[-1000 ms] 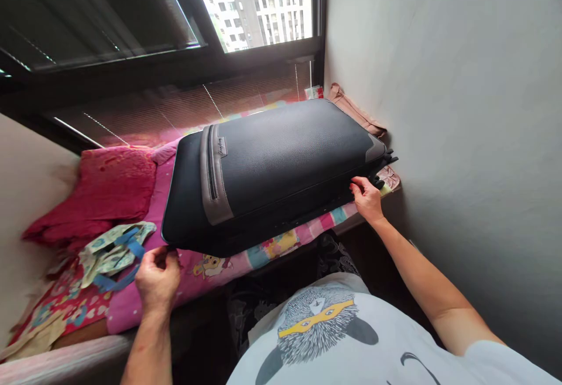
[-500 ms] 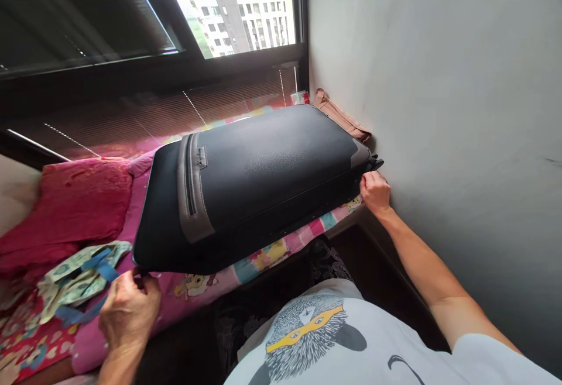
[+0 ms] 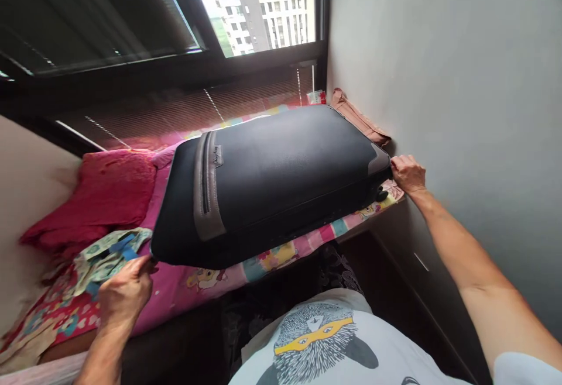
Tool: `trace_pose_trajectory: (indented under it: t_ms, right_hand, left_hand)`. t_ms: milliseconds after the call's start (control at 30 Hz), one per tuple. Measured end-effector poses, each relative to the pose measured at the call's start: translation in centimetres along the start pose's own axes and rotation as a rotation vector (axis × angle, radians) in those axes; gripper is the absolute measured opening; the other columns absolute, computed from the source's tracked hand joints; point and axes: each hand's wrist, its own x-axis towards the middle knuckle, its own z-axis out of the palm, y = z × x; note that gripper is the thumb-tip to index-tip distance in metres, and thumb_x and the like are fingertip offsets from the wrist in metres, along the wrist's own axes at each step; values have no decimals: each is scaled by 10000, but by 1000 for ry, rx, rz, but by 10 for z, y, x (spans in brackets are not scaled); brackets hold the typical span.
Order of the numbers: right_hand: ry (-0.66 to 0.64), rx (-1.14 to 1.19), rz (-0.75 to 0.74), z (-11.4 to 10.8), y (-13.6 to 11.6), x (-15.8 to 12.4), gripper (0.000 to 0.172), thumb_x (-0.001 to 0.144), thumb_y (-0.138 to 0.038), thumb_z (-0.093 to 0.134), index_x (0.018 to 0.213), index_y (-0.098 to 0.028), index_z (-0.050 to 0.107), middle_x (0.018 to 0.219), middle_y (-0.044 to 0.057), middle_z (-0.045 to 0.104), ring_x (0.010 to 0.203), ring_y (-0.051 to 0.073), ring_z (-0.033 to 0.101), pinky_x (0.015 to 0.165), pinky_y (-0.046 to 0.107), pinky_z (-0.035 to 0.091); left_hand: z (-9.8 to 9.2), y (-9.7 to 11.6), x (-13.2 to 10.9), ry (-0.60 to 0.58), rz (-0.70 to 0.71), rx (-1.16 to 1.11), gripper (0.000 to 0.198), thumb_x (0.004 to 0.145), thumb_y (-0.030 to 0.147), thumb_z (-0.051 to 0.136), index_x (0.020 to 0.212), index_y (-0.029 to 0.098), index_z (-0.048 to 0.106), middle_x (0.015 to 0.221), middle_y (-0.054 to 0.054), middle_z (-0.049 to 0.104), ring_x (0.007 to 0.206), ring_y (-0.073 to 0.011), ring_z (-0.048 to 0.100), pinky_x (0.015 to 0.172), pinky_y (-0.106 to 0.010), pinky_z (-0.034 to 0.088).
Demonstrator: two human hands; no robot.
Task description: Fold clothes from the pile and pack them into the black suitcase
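Head view: your left hand (image 3: pixel 125 294) has its fingers bunched at the near left corner of the case (image 3: pixel 281 168); can't tell whether it's pinching a zip pull or just the edge. The blue strap (image 3: pixel 127 248) sits right beside those fingers, so a low sweep could snag it. Case lies flat on the sheet (image 3: pixel 175 291), long side near the front edge; I'd guess a hard tug toward you could drag sheet and case together and tip it off. Your right hand (image 3: pixel 408 174) is curled at the case's near right corner; grip or light touch, can't tell. It's close to the wall (image 3: pixel 478 110), so knuckles might scrape if you swing wide. Count, left to right: one red cushion (image 3: pixel 114 198), one cloth bag (image 3: pixel 94 262), two hands, one case, at least one wheel (image 3: pixel 381 193), one pink pouch (image 3: pixel 360 121).
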Motion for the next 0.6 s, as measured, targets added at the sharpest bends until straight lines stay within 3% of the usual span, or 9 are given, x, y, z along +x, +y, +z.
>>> trace_pose_trajectory:
  t_ms: [200,367,600]
  right_hand:
    - [-178,4,-99,2,11,37,284,981,-253,466,1037,-188,736,1023,153,722,947,255,571,636,341,306]
    - [-270,83,-168,13,19,71,273,939,-209,509,1109,-240,720,1204,123,728,1062,240,603,733,333,408]
    - [-337,143,-204,37,16,123,257,879,-128,592,1047,-276,719,1224,122,739,1094,239,637,755,340,463]
  left_hand:
    - [6,-13,53,-55,-3,33,185,719,325,506,713,234,667,945,-96,783,873,-273,716,770,-325,529]
    - [13,-19,90,-131,6,-10,176,653,356,494,670,244,629,884,-88,784,862,-280,719,790,-320,541]
    - [34,-32,160,-244,80,-3,178,675,366,493,714,243,616,881,-74,768,839,-253,697,772,-284,523]
